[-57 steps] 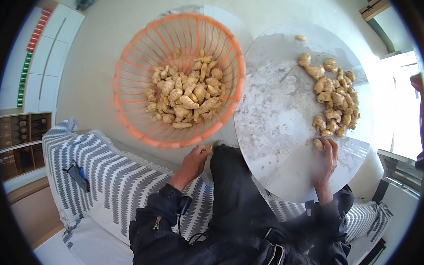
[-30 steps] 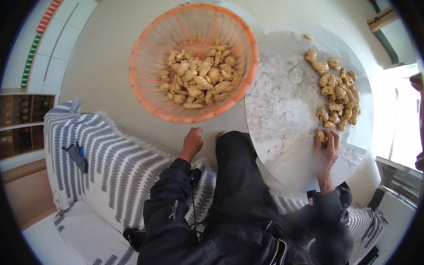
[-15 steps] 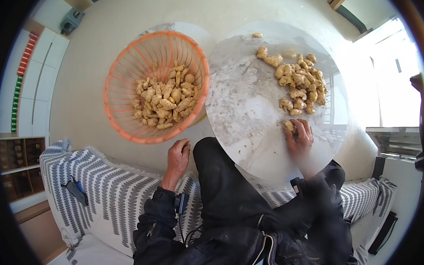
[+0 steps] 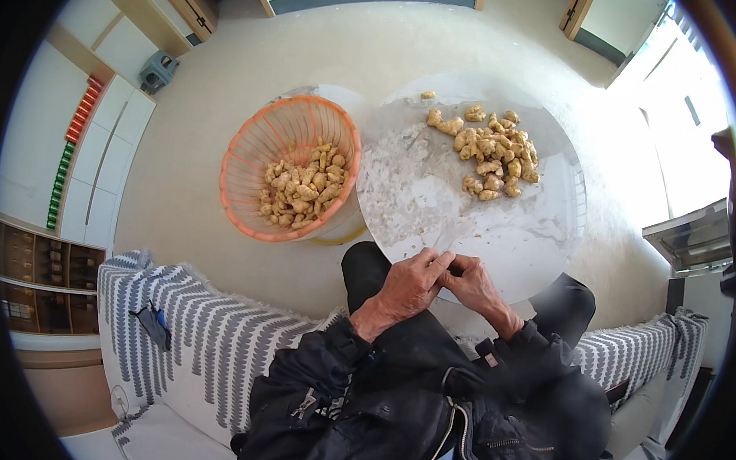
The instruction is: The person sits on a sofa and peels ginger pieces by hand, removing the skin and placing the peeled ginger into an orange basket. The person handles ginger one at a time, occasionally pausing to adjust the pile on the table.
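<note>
My left hand [image 4: 413, 283] and my right hand [image 4: 470, 284] meet over the near edge of a round marble-patterned table [image 4: 415, 192]. Both have their fingertips pinched closed against each other. What lies between them is hidden by the fingers; the small piece of ginger earlier under my right hand no longer lies on its spot. A pile of ginger [image 4: 499, 148] sits on the table's right half, beyond my hands. Left of the table stands an orange slatted plastic basket [image 4: 239, 145] with many ginger pieces [image 4: 302, 188] inside.
One small ginger piece [image 4: 427, 94] lies apart near the table's far edge. A sofa with a grey-and-white patterned cover [image 4: 218, 341] runs behind me, a dark mask [image 4: 152, 325] on it. Cabinets [image 4: 98, 170] line the left wall; a grey-blue stool [image 4: 158, 71] stands beyond.
My right hand has come back from beside the pile, with the small ginger piece gone from there. My left hand has moved right from beside the basket to meet it. The view has tilted up.
</note>
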The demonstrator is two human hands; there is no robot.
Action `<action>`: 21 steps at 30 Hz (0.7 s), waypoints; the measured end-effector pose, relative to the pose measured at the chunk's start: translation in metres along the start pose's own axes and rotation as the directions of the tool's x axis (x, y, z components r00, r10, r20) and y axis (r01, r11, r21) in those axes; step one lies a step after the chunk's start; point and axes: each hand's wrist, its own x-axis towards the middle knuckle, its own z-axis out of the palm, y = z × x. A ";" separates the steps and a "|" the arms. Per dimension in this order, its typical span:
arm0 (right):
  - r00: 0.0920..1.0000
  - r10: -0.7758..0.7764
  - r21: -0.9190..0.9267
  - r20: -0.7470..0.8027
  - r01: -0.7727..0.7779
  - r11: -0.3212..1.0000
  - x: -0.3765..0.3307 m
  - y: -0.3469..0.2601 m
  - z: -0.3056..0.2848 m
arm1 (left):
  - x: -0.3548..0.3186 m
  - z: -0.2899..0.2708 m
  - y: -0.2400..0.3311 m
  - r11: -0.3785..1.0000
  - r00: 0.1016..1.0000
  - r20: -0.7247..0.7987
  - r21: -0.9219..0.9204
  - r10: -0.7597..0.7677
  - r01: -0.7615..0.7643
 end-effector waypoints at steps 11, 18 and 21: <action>0.908 -0.113 -0.280 -0.404 -0.005 0.960 0.028 0.041 -0.054 | -0.016 -0.121 -0.080 0.892 0.927 -0.334 0.347 -0.170 0.289; 0.817 -0.357 -0.591 -0.452 0.026 0.806 0.058 0.046 -0.095 | -0.017 -0.159 -0.125 0.816 0.847 -0.481 0.382 -0.224 0.433; 0.817 -0.412 -0.656 -0.403 0.056 0.753 0.072 0.040 -0.095 | -0.031 -0.150 -0.118 0.847 0.811 -0.522 0.277 -0.262 0.453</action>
